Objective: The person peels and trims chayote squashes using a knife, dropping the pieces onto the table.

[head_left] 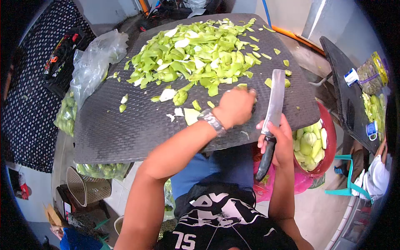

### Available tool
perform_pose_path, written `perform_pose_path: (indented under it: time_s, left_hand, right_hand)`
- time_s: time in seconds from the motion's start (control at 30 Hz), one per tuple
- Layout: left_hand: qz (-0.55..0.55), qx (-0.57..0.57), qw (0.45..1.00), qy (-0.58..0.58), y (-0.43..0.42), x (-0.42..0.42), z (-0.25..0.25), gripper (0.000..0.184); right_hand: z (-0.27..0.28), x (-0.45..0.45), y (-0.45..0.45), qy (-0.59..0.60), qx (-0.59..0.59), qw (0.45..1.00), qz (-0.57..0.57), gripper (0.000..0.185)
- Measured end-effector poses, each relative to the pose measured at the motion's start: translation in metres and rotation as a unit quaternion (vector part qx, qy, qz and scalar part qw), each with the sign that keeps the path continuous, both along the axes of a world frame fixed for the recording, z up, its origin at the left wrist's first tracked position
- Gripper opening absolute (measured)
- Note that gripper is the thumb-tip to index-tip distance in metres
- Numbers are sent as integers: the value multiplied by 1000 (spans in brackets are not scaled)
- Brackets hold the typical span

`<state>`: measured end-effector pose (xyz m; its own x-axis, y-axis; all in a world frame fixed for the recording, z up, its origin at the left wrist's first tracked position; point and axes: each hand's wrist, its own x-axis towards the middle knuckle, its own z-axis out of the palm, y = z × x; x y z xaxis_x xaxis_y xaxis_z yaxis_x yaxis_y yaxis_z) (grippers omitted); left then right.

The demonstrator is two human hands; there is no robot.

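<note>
My left hand [235, 106], with a metal-banded watch [211, 121] on its wrist, is over the near edge of the dark woven-look table [116, 133]. Its fingers are curled; whatever they may hold is hidden. In my right hand [280, 139] is a cleaver-like knife [275, 100], gripped where the blade meets the black handle, thumb on the blade. The blade points away from me. Beyond my left hand lies a big heap of green peels and trimmings [187, 58], with white bits among them. Loose scraps [180, 98] lie just left of that hand.
A red basin [329, 146] of peeled green pieces stands below the table at right. Clear plastic bags [100, 54] hang over the left edge. At far right are another dark table [346, 96] with mugs, a turquoise stool [349, 175] and a person's white sleeve [377, 175].
</note>
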<state>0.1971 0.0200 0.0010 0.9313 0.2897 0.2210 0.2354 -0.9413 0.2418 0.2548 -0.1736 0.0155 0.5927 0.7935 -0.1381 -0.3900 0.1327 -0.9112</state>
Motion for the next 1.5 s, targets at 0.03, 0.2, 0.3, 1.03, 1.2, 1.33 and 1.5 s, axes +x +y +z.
perform_pose_path:
  time_s: [0.03, 0.2, 0.3, 1.03, 1.2, 1.33, 1.5]
  left_hand:
    - [-3, -57, 998, -10, 12, -2, 6, 30]
    - [-31, -860, 460, -220, 33, -63, 30, 17]
    - [19, -876, 345, -337, 13, -103, 34, 20]
    - [145, -762, 300, -556, -34, -134, -3, 37]
    - [109, -806, 245, -527, -6, -154, -9, 28]
    - [127, -852, 136, -489, -10, -168, 36, 45]
    - [-5, -865, 116, -489, 3, -183, 3, 50]
  right_hand:
    - [8, 0, -1, 2, 15, 1000, -9, 24]
    - [22, -3, -1, -111, 21, 993, 19, 26]
    - [26, -14, 11, -126, 7, 989, 76, 29]
    - [-7, -106, 58, -637, -91, 765, 22, 69]
    - [9, -79, 70, -336, -117, 933, 60, 43]
    - [50, -17, 110, -337, -222, 908, 109, 50]
    - [47, -4, 121, -384, -202, 889, 144, 45]
